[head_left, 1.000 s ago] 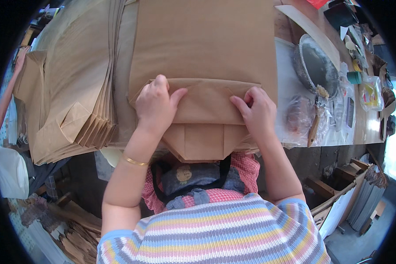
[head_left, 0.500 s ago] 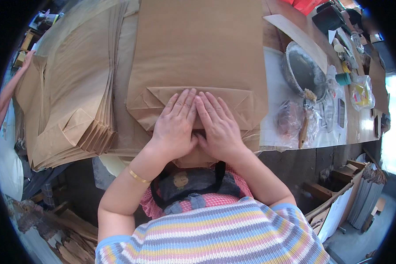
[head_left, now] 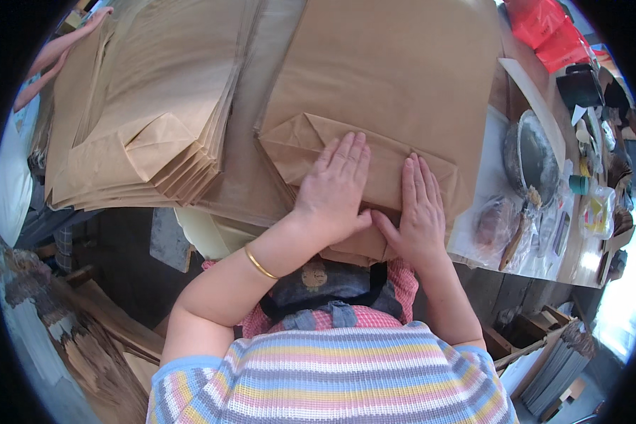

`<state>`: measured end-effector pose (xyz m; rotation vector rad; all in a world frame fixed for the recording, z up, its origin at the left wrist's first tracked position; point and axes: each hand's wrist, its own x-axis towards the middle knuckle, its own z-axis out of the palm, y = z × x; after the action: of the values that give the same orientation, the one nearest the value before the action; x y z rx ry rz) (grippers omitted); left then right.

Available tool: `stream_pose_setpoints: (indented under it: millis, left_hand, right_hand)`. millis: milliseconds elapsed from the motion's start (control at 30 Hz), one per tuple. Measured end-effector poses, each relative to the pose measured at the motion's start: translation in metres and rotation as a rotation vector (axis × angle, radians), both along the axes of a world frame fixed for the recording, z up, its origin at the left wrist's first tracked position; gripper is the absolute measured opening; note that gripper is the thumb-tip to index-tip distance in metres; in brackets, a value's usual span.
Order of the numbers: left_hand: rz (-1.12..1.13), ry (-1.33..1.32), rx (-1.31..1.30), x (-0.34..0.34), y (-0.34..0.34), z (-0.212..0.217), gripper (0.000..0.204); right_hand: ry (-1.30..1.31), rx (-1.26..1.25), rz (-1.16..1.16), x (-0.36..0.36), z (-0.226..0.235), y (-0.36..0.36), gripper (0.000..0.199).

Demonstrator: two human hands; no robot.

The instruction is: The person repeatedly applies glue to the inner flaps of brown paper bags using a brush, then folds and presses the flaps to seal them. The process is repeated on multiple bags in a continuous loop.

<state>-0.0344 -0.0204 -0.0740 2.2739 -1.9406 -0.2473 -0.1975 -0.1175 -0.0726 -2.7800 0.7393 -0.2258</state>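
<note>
You are pressing both hands flat, fingers spread open, on the folded bottom of a brown paper bag point(head_left: 381, 106) lying at the bench's near edge: left hand point(head_left: 334, 189) and right hand point(head_left: 418, 212) lying side by side, thumbs nearly touching.

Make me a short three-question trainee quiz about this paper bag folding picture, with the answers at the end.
1. True or false: both hands press flat, palms down, on the folded bottom flap of the brown paper bag.
2. Which wrist wears the thin gold bangle? A) left B) right C) neither
3. What lies on the table to the left of the bag being pressed?

Key
1. True: the left hand and the right hand lie side by side on the flap, thumbs nearly meeting.
2. A.
3. A fanned stack of folded brown paper bags.
</note>
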Motion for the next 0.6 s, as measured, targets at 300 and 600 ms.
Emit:
stream_pose_setpoints:
  millis: [300,600]
  left_hand:
    - [0.114,-0.426,0.086,-0.016,-0.009,0.044,0.08]
    - [-0.025,-0.493,-0.055,0.033,-0.035,0.069,0.036]
  right_hand:
    - [-0.376,0.299,-0.183,-0.049,0.043,-0.03,0.075]
    - [-0.434,0.241,0.008,-0.031,0.061,-0.033,0.042]
